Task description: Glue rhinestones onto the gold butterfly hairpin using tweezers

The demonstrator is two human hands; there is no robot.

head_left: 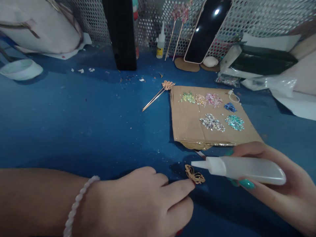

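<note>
In my right hand point(274, 177) lies a translucent squeeze bottle point(251, 169), gripped between thumb and fingers. Its white nozzle points left, with the tip beside the upper left edge of a gold filigree ornament point(195, 175). My left hand point(153, 200) is closed at the ornament's lower edge, the index fingertip touching it; its thumb is mostly hidden. Beyond them, a cardboard piece point(187, 126) bears small piles of chips: green point(189, 97), peach point(200, 99), pink point(213, 100), dark blue point(230, 107), silvery point(212, 122) and turquoise point(234, 122).
A gold hairpin point(158, 95) lies left of the cardboard. Behind stand a black box point(120, 36), a small glue bottle point(160, 44) and a phone point(207, 31) against a perforated metal panel point(150, 24). A white bowl point(21, 69) sits far left; plastic bags point(271, 82) lie right.
</note>
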